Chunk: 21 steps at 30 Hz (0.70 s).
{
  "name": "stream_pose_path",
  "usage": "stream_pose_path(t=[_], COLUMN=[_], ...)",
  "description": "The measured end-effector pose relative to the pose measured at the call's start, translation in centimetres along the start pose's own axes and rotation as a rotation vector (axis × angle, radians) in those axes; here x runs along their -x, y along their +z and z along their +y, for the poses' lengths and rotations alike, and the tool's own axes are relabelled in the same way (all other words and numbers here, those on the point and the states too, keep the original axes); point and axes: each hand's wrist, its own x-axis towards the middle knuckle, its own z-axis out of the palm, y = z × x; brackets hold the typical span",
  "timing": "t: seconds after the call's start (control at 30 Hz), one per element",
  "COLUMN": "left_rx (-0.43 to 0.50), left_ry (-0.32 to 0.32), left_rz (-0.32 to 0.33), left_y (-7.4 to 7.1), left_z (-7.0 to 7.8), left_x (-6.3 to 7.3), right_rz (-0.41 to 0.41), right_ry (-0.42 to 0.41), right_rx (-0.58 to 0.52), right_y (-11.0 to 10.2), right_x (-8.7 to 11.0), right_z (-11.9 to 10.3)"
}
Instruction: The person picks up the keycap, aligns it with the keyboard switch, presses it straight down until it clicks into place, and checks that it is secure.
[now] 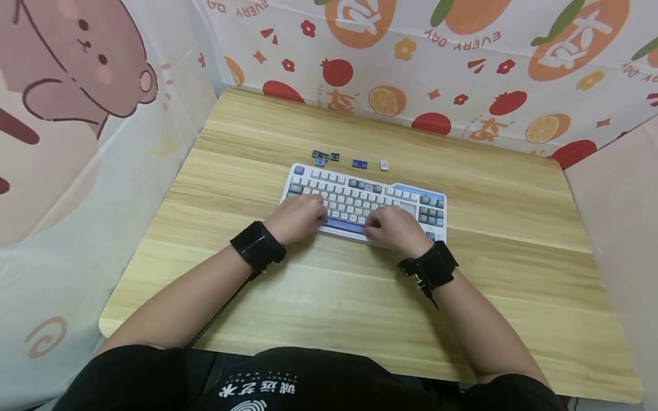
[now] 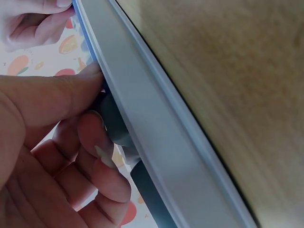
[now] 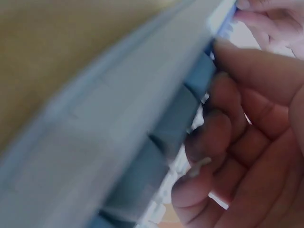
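A white keyboard (image 1: 354, 201) with white and grey keycaps lies on the table. Along its front row runs a long blue-purple space bar (image 1: 343, 226). My left hand (image 1: 298, 218) pinches the bar's left end between thumb and index finger, its other fingers curled over the grey keys. At the opposite end, my right hand (image 1: 397, 227) does the same with curled fingers. Both wrist views show the pale front side of the keyboard (image 2: 137, 95) close up, with the thumb against the bar. The fingertips partly hide the bar's ends.
Behind the keyboard on the wooden table (image 1: 493, 228) lie several small dark blue parts (image 1: 320, 155), a purple piece (image 1: 360, 164) and a small white piece (image 1: 384, 165). A fruit-patterned cloth (image 1: 411, 63) hangs beyond the back edge; a bear-printed cloth (image 1: 169, 142) is on the left.
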Motion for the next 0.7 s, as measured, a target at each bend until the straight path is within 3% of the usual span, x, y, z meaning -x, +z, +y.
stream_pose_path(t=[0.13,0.3,0.37,0.57,0.7], left_rx=[0.011,0.005,0.002,0.001,0.003], left_ry=[-0.014,-0.035,-0.041,-0.055,-0.061], left_rz=[-0.002,0.015,0.018,0.011,0.022], left_y=[0.0,-0.2,-0.3,-0.2,-0.3], left_z=[0.1,0.4,0.5,0.7,0.8], left_x=[0.2,0.3,0.4,0.8,1.1], right_rz=[-0.064,0.042,0.038,-0.18,-0.267], right_ry=[0.031,0.086,0.111,0.21,0.233], right_rx=[-0.024,0.059,0.122,0.217,0.278], right_y=[-1.9,-5.3,-6.4,-7.3,-6.8], right_x=[-1.4,-4.6,-5.9,-8.8,-9.9], right_z=[0.6,1.9,2.5,4.1,4.2])
